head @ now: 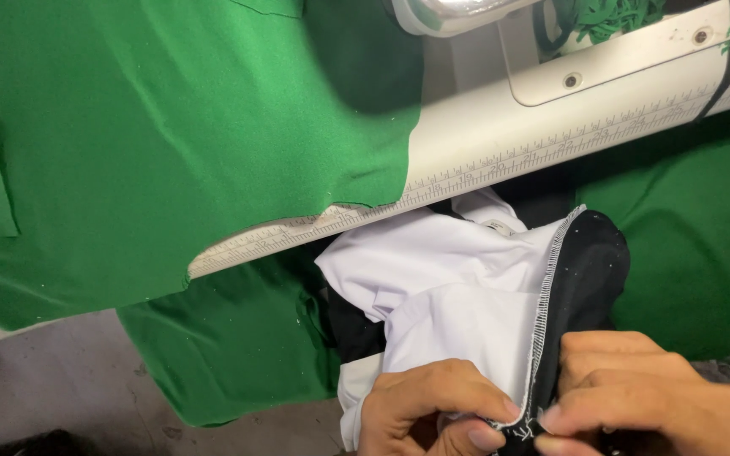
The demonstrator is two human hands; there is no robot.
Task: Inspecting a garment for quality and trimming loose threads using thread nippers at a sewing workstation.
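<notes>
**Two hands pinch a stitched seam below a sewing table**

The biggest thing is the big green sheet of soft cloth (154,127). It lies flat over the white sewing table with a ruler printed along its edge (500,156), and more green cloth hangs down under the table on both sides. It looks spread out flat so it stays neat and out of the way.

Next is the bunched-up white and black cloth piece with a white zigzag seam (466,287). It sits just below the table edge, close to the person. The white part is on the left, the black part on the right, and the seam runs down between them to the hands.

The left hand (433,409) is closed, with finger and thumb pinching the white side at the bottom of the seam. The right hand (644,393) is closed too, pinching the black side. The fingertips almost touch. I think they hold so close to see or fix the stitches there.

At the top, a shiny machine part (458,13) is cut off. Some green scraps (610,17) sit beside it. The bottom of the seam is hidden by the fingers. The grey floor (61,380) is dim.
</notes>
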